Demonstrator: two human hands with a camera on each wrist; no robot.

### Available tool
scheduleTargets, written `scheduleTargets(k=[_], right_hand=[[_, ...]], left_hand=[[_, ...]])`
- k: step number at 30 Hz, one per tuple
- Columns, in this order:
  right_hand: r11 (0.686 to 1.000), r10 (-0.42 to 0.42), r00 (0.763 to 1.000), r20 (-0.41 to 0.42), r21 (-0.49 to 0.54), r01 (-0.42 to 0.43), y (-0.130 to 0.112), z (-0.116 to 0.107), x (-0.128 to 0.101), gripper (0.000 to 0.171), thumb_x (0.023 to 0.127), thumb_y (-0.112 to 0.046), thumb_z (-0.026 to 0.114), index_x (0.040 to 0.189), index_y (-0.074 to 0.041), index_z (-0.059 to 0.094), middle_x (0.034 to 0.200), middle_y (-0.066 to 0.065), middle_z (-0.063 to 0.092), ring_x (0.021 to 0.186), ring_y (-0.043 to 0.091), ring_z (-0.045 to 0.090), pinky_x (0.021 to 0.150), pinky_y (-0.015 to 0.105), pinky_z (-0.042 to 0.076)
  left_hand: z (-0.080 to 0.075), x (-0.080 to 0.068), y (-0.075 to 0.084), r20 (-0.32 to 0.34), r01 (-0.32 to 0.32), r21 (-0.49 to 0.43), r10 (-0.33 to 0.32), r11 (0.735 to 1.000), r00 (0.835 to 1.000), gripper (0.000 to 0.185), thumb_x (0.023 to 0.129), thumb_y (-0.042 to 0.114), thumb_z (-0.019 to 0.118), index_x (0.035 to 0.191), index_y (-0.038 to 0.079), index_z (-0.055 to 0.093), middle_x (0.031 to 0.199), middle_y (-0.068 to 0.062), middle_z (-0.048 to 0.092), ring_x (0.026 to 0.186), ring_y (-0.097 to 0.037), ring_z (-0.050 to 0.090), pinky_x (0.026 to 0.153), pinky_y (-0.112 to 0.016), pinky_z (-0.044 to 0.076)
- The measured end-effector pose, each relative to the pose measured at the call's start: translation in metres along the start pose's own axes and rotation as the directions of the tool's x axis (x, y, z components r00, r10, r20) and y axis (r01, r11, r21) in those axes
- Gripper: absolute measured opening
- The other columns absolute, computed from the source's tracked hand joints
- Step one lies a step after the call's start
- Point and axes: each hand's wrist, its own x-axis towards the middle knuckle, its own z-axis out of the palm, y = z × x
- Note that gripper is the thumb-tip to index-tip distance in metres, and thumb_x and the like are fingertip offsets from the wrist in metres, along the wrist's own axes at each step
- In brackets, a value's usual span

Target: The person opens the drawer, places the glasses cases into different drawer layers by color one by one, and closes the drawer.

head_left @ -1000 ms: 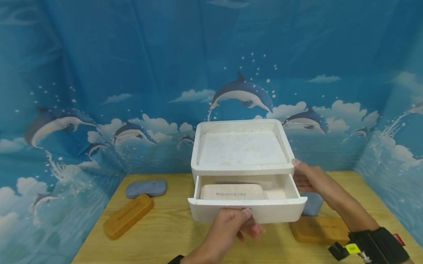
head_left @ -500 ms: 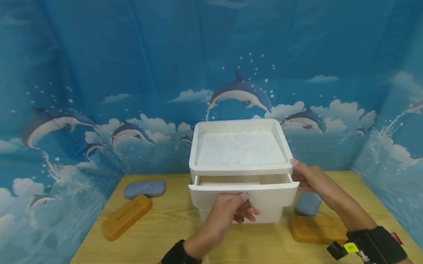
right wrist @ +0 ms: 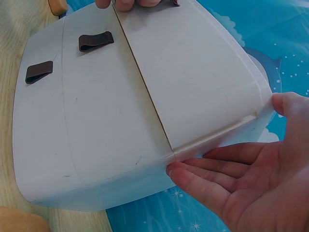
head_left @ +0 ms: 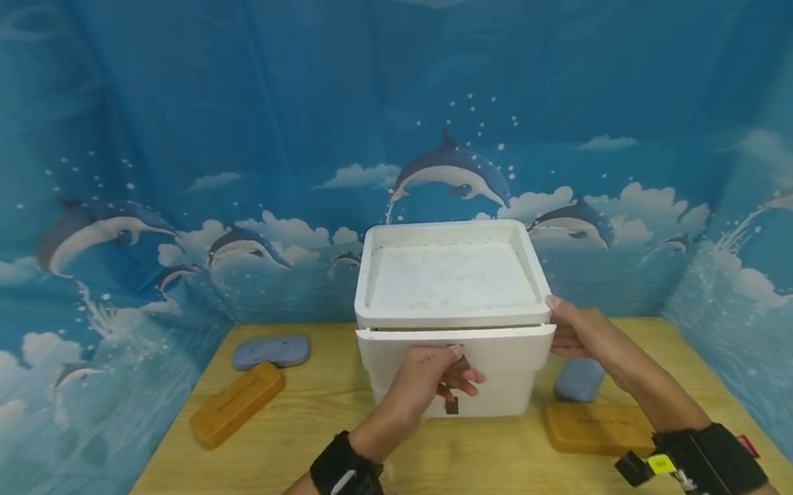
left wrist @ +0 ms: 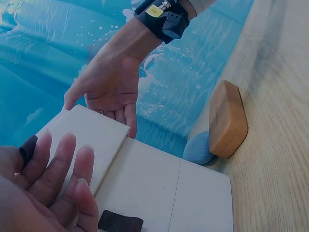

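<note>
A small white drawer cabinet (head_left: 450,274) with a shallow tray top stands on the table. Its top drawer (head_left: 507,347) is nearly all the way in, leaving a thin gap under the tray rim. My left hand (head_left: 429,375) is at the drawer's front, thumb and index finger pinching its dark pull tab (left wrist: 29,149), other fingers spread. My right hand (right wrist: 260,169) rests against the cabinet's right side, thumb at the upper edge and fairly straight fingers on the side wall. The drawer's contents are hidden. Lower pull tabs (right wrist: 95,41) hang untouched.
On the left lie a blue-grey case (head_left: 271,352) and a mustard-coloured case (head_left: 238,404). Right of the cabinet are another blue-grey case (head_left: 578,379) and another mustard case (head_left: 598,427), the latter near my right forearm. A dolphin-printed curtain (head_left: 292,132) surrounds the wooden table (head_left: 301,469).
My left hand has moved away from me with the drawer, sliding it almost into the cabinet. The white lettered case inside has gone out of sight. My right hand has stayed at the side.
</note>
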Motion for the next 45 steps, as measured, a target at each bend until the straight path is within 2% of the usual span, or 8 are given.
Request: scheduleTargets(k=[14,21,28,39,45], right_hand=[[1.0,0.001,1.0,-0.001,0.013,-0.001,0.0,0.001,-0.004,0.085,0.108,-0.064,0.03,0.156,0.005,0.04,0.149,0.031,0.053,0.132,0.04,0.062,0.099,0.043,0.059],[1.0,0.005,1.0,0.008,0.028,-0.005,0.002,-0.002,-0.005,0.085,0.108,-0.064,0.031,0.155,0.006,0.04,0.149,0.031,0.053,0.131,0.038,0.064,0.098,0.039,0.06],[0.997,0.047,0.999,-0.007,0.063,-0.047,-0.004,-0.002,-0.004,0.087,0.107,-0.064,0.035,0.153,0.009,0.042,0.147,0.032,0.055,0.126,0.034,0.068,0.095,0.039,0.061],[0.994,0.063,0.998,-0.028,0.091,-0.06,-0.009,0.003,-0.001,0.086,0.106,-0.064,0.041,0.152,0.009,0.043,0.143,0.032,0.059,0.119,0.028,0.072,0.094,0.038,0.061],[0.995,0.07,0.997,-0.022,0.074,-0.068,-0.012,0.003,0.001,0.089,0.106,-0.063,0.037,0.152,0.013,0.04,0.144,0.034,0.057,0.12,0.033,0.072,0.094,0.039,0.061]], left_hand=[[-0.002,0.01,-0.001,-0.029,-0.015,0.007,0.016,1.0,0.999,0.041,0.104,0.033,0.054,0.087,0.0,0.071,0.097,-0.01,0.082,0.078,-0.015,0.076,0.067,-0.027,0.049],[-0.001,0.014,-0.002,-0.023,-0.006,-0.003,0.006,1.0,1.0,0.04,0.104,0.033,0.054,0.088,0.001,0.072,0.097,-0.01,0.082,0.076,-0.014,0.075,0.067,-0.027,0.049],[-0.002,0.014,-0.002,-0.009,-0.01,0.005,0.01,1.0,1.0,0.041,0.105,0.035,0.054,0.09,0.001,0.072,0.098,-0.01,0.082,0.078,-0.015,0.076,0.068,-0.028,0.05],[-0.018,0.013,-0.006,0.077,0.029,0.036,-0.031,0.999,0.997,0.047,0.106,0.041,0.054,0.101,0.001,0.077,0.1,-0.009,0.082,0.079,-0.012,0.074,0.073,-0.032,0.057],[-0.026,0.004,-0.013,0.057,0.023,0.126,-0.03,0.992,0.998,0.041,0.105,0.04,0.059,0.106,0.003,0.077,0.105,-0.012,0.08,0.08,-0.015,0.075,0.072,-0.032,0.057]])
